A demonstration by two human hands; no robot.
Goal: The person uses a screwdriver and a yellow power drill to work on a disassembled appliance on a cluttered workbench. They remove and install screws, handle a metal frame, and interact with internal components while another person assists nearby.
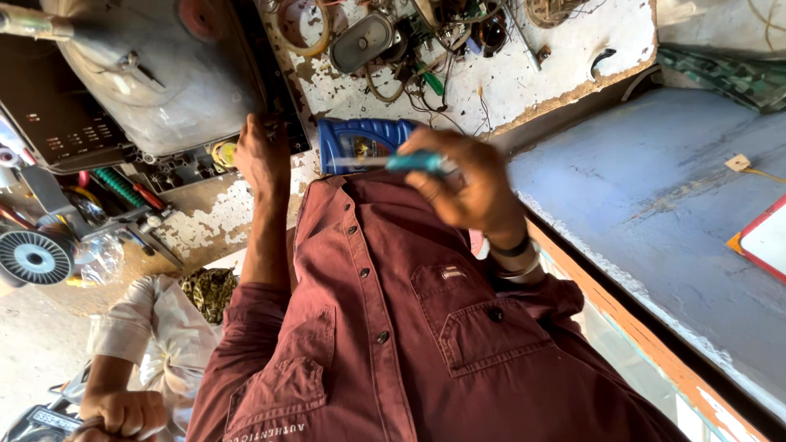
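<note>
The left arm is reaching straight out from a rolled maroon sleeve, forearm bare, with the left hand (262, 155) lying back-up against the dark edge of an opened TV chassis (164, 82). Its fingertips are tucked in at that edge, near a few screws, and I cannot tell whether they are gripping anything or only pressing there.

The right hand (463, 184) is hovering closer to the body, wrist bent inward, a bangle and a dark band showing on it. It is blurred, but its fingers are closing around a screwdriver (409, 162) — teal handle in the fist, thin shaft pointing left toward the other hand. The tool is hanging in the air above the hem of the shirt (393, 327), not touching the chassis.

Just beyond the screwdriver a blue can (364, 141) is standing on the bench (524, 74), whose white paint is flaking. An oval speaker (360, 41) is lying among tangled wires further back, and a round grey fan (33, 258) is sitting at the left edge.

At lower left another person in a pale shirt is standing by — their hand (123, 412) is clenching around something I cannot make out.
</note>
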